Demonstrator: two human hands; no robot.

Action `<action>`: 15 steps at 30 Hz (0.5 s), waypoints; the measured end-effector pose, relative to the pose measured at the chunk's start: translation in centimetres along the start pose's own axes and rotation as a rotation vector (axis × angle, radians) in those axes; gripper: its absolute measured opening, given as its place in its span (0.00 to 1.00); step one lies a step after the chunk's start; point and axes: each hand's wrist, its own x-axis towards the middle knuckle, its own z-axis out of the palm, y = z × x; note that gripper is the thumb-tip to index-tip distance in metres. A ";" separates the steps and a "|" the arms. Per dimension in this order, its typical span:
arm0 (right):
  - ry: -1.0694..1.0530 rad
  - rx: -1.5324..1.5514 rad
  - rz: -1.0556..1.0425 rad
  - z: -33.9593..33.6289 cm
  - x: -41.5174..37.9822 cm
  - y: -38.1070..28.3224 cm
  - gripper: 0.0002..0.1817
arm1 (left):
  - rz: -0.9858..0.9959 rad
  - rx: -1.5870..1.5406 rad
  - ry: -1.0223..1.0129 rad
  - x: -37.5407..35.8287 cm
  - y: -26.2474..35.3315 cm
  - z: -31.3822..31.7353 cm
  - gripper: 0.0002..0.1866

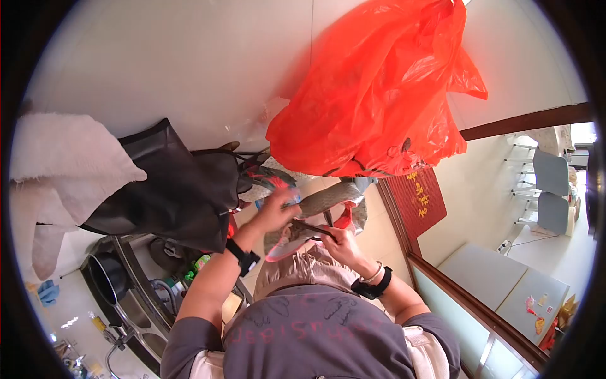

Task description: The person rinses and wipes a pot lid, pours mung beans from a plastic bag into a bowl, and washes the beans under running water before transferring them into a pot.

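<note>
My right hand [346, 249] is closed around a dark strap-like handle [314, 228] in front of my waist. My left hand [276, 211], smeared by motion, is just left of it, near the grey patterned bundle [329, 198]; its fingers are not clear. A clear plastic bag with a red edge [283, 247] hangs below the handle. Directly above both hands hangs a big red plastic bag [372, 95] with bulky contents that I cannot make out.
A black apron-like sheet [170, 189] and a pale cloth [72, 155] hang at left. Below them are a sink [136, 311], a black pan [108, 278] and bottles. On the right, a wooden door frame [467, 300] borders a room with grey chairs [551, 172] and a red doormat [415, 199].
</note>
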 end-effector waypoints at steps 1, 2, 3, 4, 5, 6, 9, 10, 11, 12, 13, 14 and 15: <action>-0.012 -0.123 0.005 -0.3 -0.2 1.1 0.11 | -0.224 -0.255 0.196 0.1 -3.9 0.7 0.16; 0.021 -0.221 0.018 -0.5 -0.2 1.9 0.10 | -0.444 -0.511 0.392 0.1 -8.4 0.9 0.19; 0.028 -0.227 0.013 -0.7 -0.2 2.2 0.10 | -0.615 -0.338 0.458 0.2 -11.4 -0.6 0.16; 0.023 -0.282 -0.016 -0.8 -0.4 2.6 0.11 | -0.608 -0.259 0.570 0.2 -13.4 -1.2 0.15; 0.012 -0.335 -0.041 -0.8 -0.6 3.1 0.12 | -0.606 -0.173 0.683 0.1 -15.3 -1.9 0.14; -0.002 -0.376 -0.096 -0.6 -0.5 4.1 0.13 | -0.609 -0.086 0.792 0.4 -16.0 -2.8 0.13; 0.093 -0.356 0.024 0.5 -0.9 6.7 0.12 | -0.565 -0.048 0.746 0.8 -14.7 -5.0 0.12; 0.117 -0.307 0.121 0.4 -0.7 8.0 0.14 | -0.600 -0.053 0.633 0.9 -13.6 -5.4 0.12; 0.082 -0.298 0.213 0.0 -1.0 8.7 0.13 | -0.601 -0.059 0.615 1.1 -12.9 -5.6 0.12; 0.044 -0.293 0.257 0.0 -1.9 8.8 0.14 | -0.570 0.034 0.618 1.3 -12.7 -5.7 0.12; 0.004 -0.290 0.298 0.1 -3.0 8.7 0.14 | -0.538 0.127 0.627 1.6 -12.6 -5.9 0.12; -0.010 -0.352 0.215 0.3 -4.0 9.2 0.14 | -0.505 0.285 0.642 1.8 -12.8 -5.9 0.10; -0.028 -0.321 0.198 0.5 -4.5 9.8 0.15 | -0.513 0.278 0.639 1.7 -13.0 -5.9 0.10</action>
